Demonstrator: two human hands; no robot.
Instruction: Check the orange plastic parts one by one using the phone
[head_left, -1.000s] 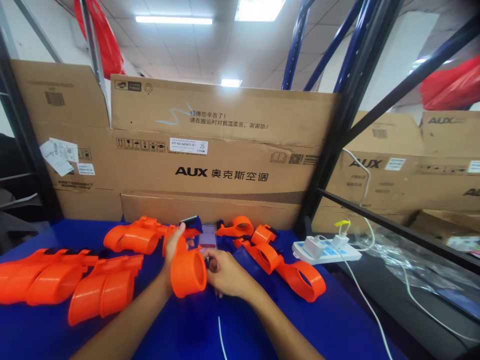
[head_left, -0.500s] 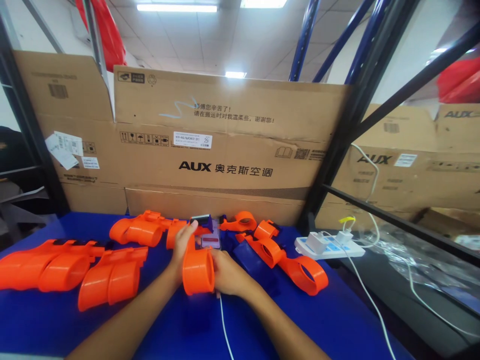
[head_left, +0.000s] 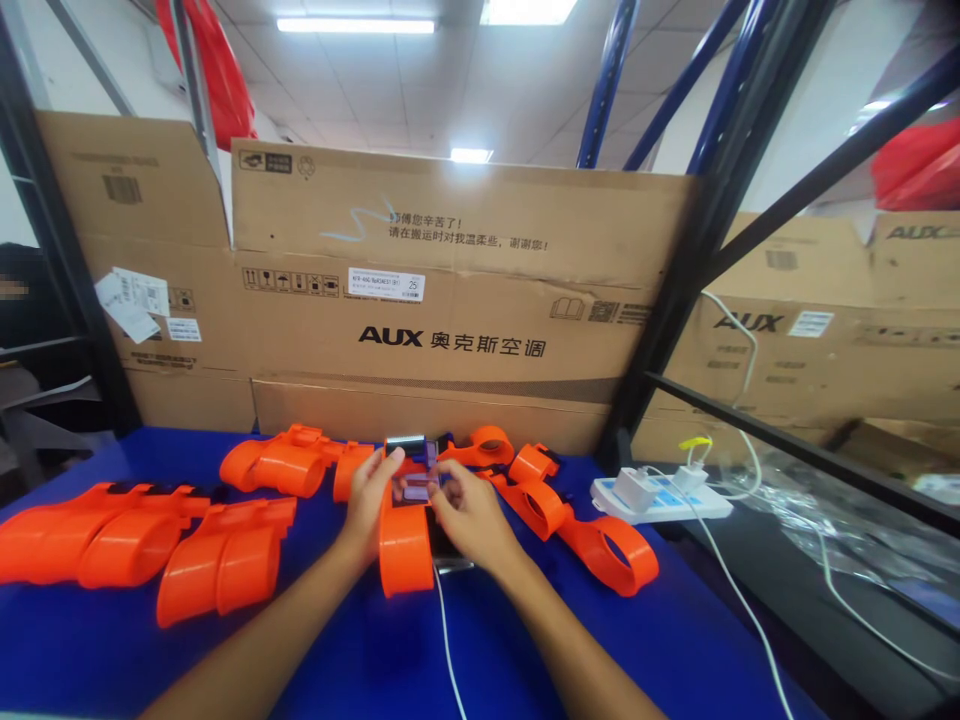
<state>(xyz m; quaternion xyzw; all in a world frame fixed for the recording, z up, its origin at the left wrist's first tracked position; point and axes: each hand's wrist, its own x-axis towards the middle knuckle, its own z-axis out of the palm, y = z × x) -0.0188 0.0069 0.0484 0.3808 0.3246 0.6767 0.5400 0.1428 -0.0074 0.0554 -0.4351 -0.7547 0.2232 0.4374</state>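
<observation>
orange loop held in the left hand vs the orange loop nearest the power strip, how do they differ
The held loop is in the left hand, while the loop nearest the power strip lies on the blue table. The held loop shows mainly its outer curve; the loop nearest the power strip shows its opening. Both are bright orange with a smooth surface.

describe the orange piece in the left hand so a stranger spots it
In front of the large AUX carton is a blue table. Near its middle, the left hand holds the orange piece beside the right hand. Unlike its neighbours on the table, it is held.
</observation>
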